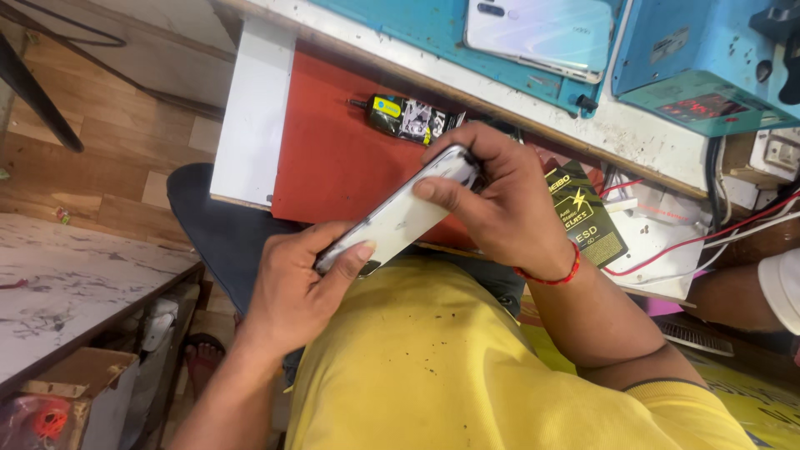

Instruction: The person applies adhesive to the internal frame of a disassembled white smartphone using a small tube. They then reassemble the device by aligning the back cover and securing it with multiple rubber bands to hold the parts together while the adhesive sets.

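Yellow shirt (467, 367) nearest, at 6 o'clock. Left hand (296, 287): fingers closed on lower end of white smartphone (400, 215), frame centre. Right hand (500, 196): fingers curled over phone's upper end. Black glue tube (408, 118) at 12 o'clock on red mat (325, 158); second phone (542, 33) at 1 o'clock.

white phone (400, 218) | back up | tilted | held above lap

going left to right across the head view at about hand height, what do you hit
marbled side table → left hand → white phone held in both hands → right hand with a red wrist thread → black and yellow packet → red and white wires
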